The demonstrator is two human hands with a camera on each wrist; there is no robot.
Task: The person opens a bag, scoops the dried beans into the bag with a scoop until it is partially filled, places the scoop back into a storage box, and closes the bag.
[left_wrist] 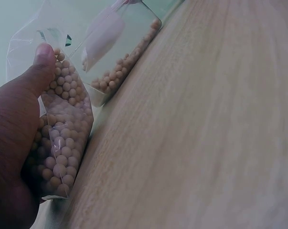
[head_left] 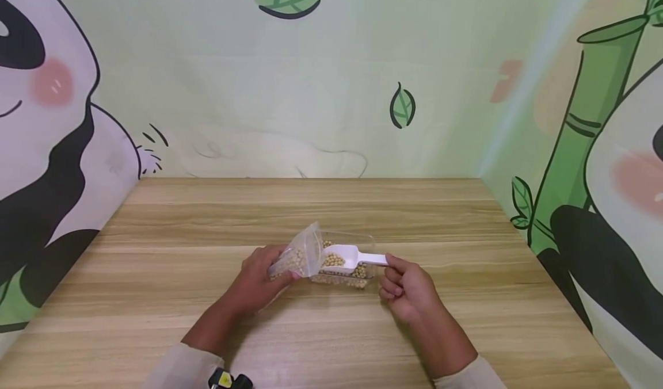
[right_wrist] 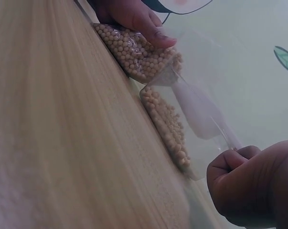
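My left hand (head_left: 259, 279) grips a clear plastic bag (left_wrist: 62, 138) of round beige beans, thumb on the near side, its open mouth tilted toward the right. In my right hand (head_left: 411, 291) is the handle of a white scoop (head_left: 352, 258), pinched at its end. Beans (head_left: 333, 260) lie in the scoop's bowl, whose front edge reaches the bag's mouth. Below the scoop stands a clear rectangular container (head_left: 370, 239) with a layer of beans (right_wrist: 167, 126) along its bottom. In the right wrist view the scoop shows only blurred through the clear wall.
Everything rests on a wood-grain table (head_left: 331, 343). Behind it rises a pale green wall (head_left: 207, 61) printed with pandas, leaves and bamboo. A small black-and-yellow device (head_left: 228, 379) sits by the left sleeve.
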